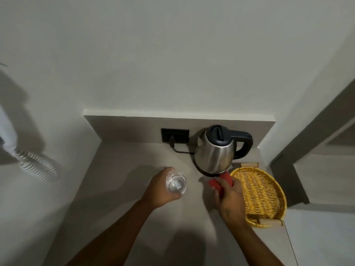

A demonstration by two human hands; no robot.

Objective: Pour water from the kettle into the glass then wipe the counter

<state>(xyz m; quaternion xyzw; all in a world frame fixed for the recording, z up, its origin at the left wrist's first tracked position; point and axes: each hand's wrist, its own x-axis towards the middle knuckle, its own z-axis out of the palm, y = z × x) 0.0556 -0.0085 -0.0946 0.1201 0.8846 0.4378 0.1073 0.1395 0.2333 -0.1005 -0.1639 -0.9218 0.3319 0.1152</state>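
The clear drinking glass was held above the grey counter near its middle, left hand fingers wrapped around it. The right hand was closed on a red cloth, pressed beside the stainless-steel kettle at the back right corner. Wiping seemed under way; sweeping strokes would follow.

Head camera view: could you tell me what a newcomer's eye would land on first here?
Probably the shiny steel kettle at the back of the counter, plugged into the wall socket. Next, the bright red cloth under the right hand, just in front of the kettle and beside the yellow wicker basket. The left hand holds a clear glass.
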